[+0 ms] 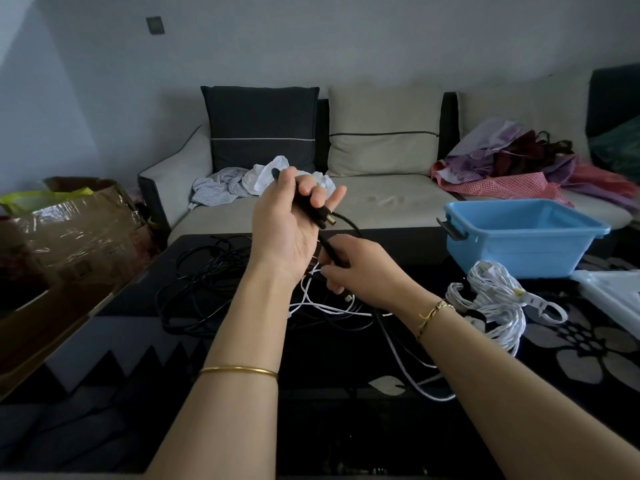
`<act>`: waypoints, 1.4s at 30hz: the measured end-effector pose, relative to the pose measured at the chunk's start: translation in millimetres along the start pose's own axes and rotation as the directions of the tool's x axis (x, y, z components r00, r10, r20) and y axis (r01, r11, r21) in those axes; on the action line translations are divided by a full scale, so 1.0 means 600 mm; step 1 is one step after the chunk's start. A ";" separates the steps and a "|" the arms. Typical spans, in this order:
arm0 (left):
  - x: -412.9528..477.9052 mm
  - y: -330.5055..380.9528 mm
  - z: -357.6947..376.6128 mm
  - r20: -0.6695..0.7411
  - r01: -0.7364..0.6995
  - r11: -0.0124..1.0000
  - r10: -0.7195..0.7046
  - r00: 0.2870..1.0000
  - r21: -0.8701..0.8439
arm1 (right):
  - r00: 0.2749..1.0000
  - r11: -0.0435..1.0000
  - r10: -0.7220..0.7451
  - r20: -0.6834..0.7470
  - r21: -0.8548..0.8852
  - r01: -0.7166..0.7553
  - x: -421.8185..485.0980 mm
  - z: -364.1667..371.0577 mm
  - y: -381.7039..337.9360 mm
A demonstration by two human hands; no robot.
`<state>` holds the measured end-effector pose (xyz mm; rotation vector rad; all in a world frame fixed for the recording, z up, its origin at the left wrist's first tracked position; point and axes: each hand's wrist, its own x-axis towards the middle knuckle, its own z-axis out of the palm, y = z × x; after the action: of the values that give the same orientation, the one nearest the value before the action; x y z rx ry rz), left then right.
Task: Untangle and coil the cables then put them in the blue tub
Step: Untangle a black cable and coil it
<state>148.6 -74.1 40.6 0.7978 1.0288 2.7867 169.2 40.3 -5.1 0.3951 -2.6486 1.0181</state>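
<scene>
Left hand (287, 220) and right hand (353, 271) grip black cable (328, 247) | long axis slants upper-left to lower-right

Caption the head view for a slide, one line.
Left hand and right hand grip a black cable above tangled cables on a dark table, blue tub at right.

- Two hands: left hand (284, 223), right hand (360, 271)
- Two bracelets (239, 370), one per wrist
- One black cable (325, 244), gripped by both hands
- One blue tub (512, 251)
- One tied bundle of white cable (491, 303)
- One cardboard box (79, 230)
- One sofa (381, 195)
- Loose cables (207, 271) on the table (131, 299): too tangled to count
</scene>
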 end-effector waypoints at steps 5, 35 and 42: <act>-0.007 -0.010 0.015 -0.070 -0.132 0.936 0.163 0.984 0.327 | 0.996 1.000 0.020 0.088 -0.016 -0.019 0.005 -0.007 -0.021; -0.024 0.020 -0.049 -0.111 0.056 -0.469 -0.091 0.990 0.882 | 0.910 0.785 -0.104 -0.400 -0.595 -0.171 0.002 -0.002 0.003; -0.044 0.044 -0.034 -0.074 0.032 -0.142 -0.302 0.951 0.989 | 0.866 0.898 0.068 -0.495 -0.348 -0.269 0.021 -0.033 0.034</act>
<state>164.6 -112.7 32.4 0.7391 2.9421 0.9919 153.5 66.4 0.8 -0.1731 -2.3728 0.4865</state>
